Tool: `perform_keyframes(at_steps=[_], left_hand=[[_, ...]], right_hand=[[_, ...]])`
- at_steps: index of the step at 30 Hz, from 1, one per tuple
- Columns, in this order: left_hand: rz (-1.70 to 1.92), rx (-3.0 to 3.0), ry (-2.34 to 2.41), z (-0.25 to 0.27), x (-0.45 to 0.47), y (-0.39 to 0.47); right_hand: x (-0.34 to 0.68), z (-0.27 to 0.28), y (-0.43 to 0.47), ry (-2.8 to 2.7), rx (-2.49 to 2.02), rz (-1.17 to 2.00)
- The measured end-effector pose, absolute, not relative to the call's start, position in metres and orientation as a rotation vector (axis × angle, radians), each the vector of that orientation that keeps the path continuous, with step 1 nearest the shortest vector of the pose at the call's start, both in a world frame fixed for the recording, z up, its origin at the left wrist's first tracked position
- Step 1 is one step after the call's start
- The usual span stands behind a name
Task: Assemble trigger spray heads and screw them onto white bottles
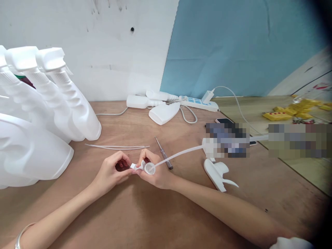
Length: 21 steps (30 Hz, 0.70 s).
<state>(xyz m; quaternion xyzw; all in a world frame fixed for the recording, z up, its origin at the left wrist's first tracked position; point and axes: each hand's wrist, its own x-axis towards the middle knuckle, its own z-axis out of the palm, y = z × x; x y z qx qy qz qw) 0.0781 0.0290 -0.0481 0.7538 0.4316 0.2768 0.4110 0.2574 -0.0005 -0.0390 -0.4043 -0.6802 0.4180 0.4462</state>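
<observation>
In the middle of the table my right hand (162, 175) is closed around a white trigger spray head (149, 168). Its round collar faces up, and a long translucent dip tube (178, 153) runs from it to the right. My left hand (110, 173) meets it from the left, thumb and fingers curled at the small white nozzle end (133, 166). The fingers hide much of the spray head. Just behind my right hand lies a screwdriver (164, 155). Loose thin tubes (119, 147) lie behind my left hand.
Several white spray bottles (75, 100) stand at left. Empty-looking white bottles (164, 113) lie at the back beside a power strip (199, 102) with a charger. Another spray head (216, 174) lies at right, near a partly blurred phone (224, 121). Yellow parts (287, 112) lie far right.
</observation>
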Motion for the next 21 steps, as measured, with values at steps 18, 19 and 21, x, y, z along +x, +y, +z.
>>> perform_keyframes(at_steps=[18, 19, 21], left_hand=[[0.791, 1.925, 0.956, -0.0499, 0.0734, 0.0253], [0.797, 1.963, 0.939, -0.0488, 0.0739, 0.0252], [0.792, 2.016, 0.924, -0.0466, 0.0751, 0.0253]], right_hand=[[0.2604, -0.0417, -0.0044, -1.741, -0.958, 0.833], [0.2599, -0.0421, -0.0047, -1.738, -0.963, 0.809], [0.259, -0.0424, -0.005, -1.739, -0.964, 0.782]])
